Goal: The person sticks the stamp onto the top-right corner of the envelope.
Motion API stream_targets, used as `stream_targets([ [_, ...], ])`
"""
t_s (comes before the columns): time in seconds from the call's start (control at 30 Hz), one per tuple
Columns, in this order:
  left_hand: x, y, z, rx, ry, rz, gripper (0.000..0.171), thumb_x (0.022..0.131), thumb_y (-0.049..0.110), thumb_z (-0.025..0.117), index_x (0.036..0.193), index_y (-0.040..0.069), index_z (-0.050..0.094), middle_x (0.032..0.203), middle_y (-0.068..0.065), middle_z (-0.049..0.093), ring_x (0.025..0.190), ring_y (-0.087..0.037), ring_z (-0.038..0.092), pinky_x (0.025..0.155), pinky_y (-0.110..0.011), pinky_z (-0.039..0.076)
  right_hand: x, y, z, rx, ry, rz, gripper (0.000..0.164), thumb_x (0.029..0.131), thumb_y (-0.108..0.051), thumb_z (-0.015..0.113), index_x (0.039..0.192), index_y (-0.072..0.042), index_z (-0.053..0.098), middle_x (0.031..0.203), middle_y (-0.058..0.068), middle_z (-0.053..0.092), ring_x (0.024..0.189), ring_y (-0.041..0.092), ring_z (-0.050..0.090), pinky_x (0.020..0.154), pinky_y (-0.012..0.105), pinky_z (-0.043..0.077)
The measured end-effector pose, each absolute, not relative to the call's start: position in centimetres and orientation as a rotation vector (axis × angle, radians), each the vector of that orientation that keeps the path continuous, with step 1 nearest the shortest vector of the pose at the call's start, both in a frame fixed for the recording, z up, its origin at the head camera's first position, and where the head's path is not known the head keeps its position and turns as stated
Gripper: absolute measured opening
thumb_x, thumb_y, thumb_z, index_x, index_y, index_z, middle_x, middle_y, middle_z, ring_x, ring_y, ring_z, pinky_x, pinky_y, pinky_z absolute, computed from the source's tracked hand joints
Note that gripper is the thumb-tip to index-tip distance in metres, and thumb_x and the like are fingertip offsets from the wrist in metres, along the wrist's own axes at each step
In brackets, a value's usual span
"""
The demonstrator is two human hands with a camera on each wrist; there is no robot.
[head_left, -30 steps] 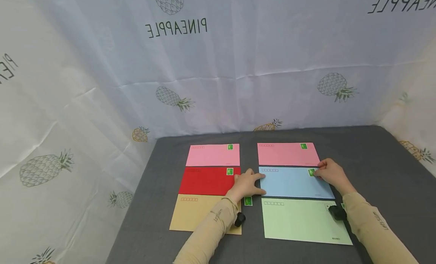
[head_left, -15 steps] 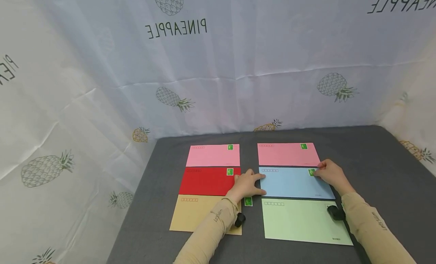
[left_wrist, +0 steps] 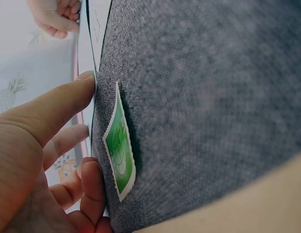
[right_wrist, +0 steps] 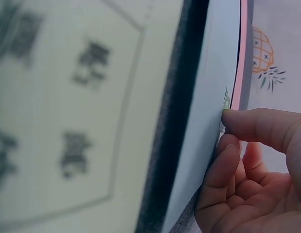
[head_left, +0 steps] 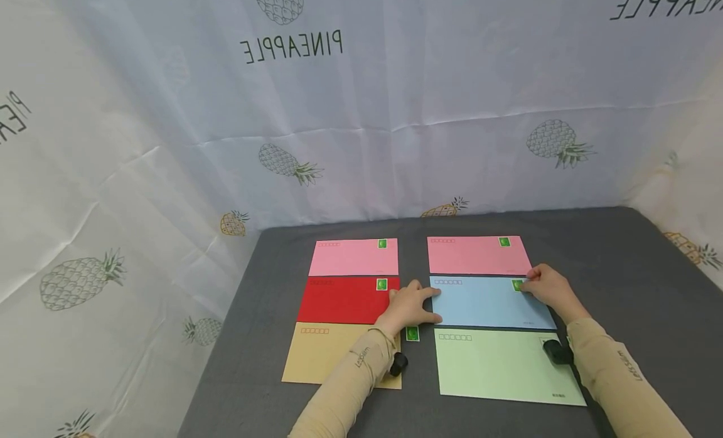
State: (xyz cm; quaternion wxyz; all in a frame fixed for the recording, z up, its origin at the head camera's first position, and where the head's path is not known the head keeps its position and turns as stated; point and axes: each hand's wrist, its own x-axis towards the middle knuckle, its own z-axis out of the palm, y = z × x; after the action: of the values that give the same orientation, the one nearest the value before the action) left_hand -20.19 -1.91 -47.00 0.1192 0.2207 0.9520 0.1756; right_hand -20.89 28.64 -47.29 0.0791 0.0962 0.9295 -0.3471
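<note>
A light blue envelope (head_left: 480, 306) lies in the middle of the right-hand column. My left hand (head_left: 405, 305) rests its spread thumb and forefinger on the left edge of that envelope. At the upper right corner, my right hand (head_left: 552, 292) pinches a green postage stamp (head_left: 516, 285) between thumb and forefinger, with the stamp down over the paper. The right wrist view shows the thumb on the stamp (right_wrist: 227, 100), its lower part hidden by the fingers. Beside my left wrist a loose green stamp (left_wrist: 120, 150) lies slightly curled on the grey cloth.
Above the blue envelope lies a pink one (head_left: 474, 260), below it a pale green one (head_left: 497, 369). The left column holds a pink (head_left: 350, 262), a red (head_left: 339, 303) and a tan envelope (head_left: 307, 359). Both pink ones and the red one bear stamps. A pineapple-print curtain (head_left: 390, 174) hangs behind.
Almost nothing differs. The right forearm has shifted slightly left since a second ago, while both hands keep their places on the blue envelope and the stamp.
</note>
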Motion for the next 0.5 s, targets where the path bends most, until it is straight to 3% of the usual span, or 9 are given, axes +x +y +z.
stream_targets([
  [0.5, -20.08, -2.01, -46.87, 0.648, 2.781, 0.516, 0.060, 0.075, 0.042, 0.073, 0.132, 0.030, 0.053, 0.095, 0.000, 0.050, 0.072, -0.007, 0.045, 0.070, -0.032, 0.026, -20.92, 28.29, -47.55, 0.183, 2.825, -0.944, 0.033, 0.087, -0.017, 0.052, 0.104, 0.010, 0.045, 0.089, 0.019, 0.049, 0.082, 0.030, 0.048, 0.066, 0.033, 0.039],
])
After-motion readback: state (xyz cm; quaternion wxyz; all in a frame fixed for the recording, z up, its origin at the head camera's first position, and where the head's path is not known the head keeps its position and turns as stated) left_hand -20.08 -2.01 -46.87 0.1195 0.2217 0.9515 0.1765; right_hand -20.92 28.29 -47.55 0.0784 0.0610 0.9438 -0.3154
